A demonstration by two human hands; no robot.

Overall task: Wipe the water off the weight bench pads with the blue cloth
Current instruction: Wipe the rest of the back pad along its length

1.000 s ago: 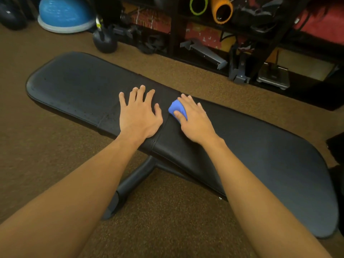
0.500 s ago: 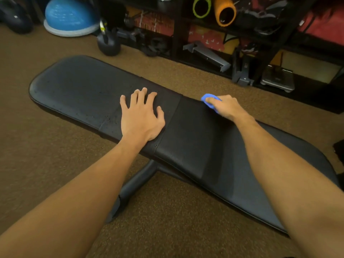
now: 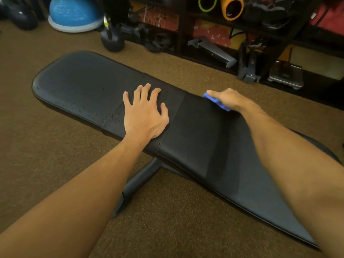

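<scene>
**Weight bench, two pads, blue cloth at the far edge**

Item 1. Bench: long, black and padded, lying slantwise across the view on a brown carpet floor [image 3: 46,155]. It has two pads meeting at a cross seam. A dark leg [image 3: 141,181] shows under the near side.

Item 2. Left pad [image 3: 83,86]: water droplets [image 3: 111,115] are scattered over its surface, thickest along the near edge and beside a stitched line.

Item 3. Right pad [image 3: 195,136]: a few fine drops sit near its front edge. A darker band runs across it from the far side to the near side.

Item 4. Left grip [image 3: 145,116]: this hand lies flat, palm down on the left pad just beside the seam. Its fingers are spread wide and hold nothing.

Item 5. Right grip [image 3: 227,99]: this hand's fingers are curled round the blue cloth [image 3: 216,102], holding it bunched and pressing it down.

Item 6. Blue cloth: it sits on the far edge of the right pad, near the seam. Most of it is covered by the hand, with blue showing below the fingers.

Item 7. Background, on the floor beyond the bench: a blue balance dome [image 3: 74,12], a dark kettlebell [image 3: 112,40], and a dark shelf rack [image 3: 182,34] holding an orange foam roller [image 3: 231,7]. A flat scale [image 3: 285,77] sits at the rack's foot.
</scene>
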